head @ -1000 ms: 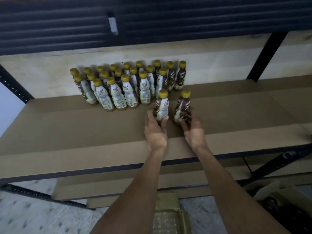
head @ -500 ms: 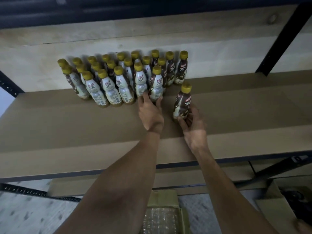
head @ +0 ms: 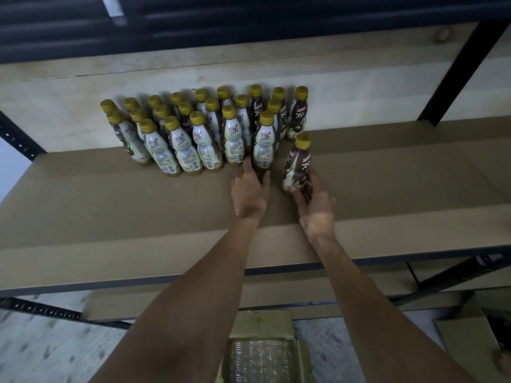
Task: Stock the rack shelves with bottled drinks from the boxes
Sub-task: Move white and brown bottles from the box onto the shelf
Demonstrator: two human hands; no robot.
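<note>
Several gold-capped coffee bottles (head: 204,134) stand in rows at the back left of the brown shelf board (head: 110,205). My left hand (head: 250,193) grips the base of the front-row bottle (head: 264,146) at the right end of the group. My right hand (head: 312,201) grips the lower part of a brown bottle (head: 297,164), which leans slightly and stands apart, just right of the group.
A black rack post (head: 453,76) rises at the right and another at the far left (head: 16,139). Below the shelf, an open cardboard box (head: 262,352) with plastic-wrapped contents sits on the floor; a second box (head: 467,341) lies at the lower right.
My left hand pushed its bottle back into the front row of the group. My right hand moved its bottle a little farther back on the shelf.
</note>
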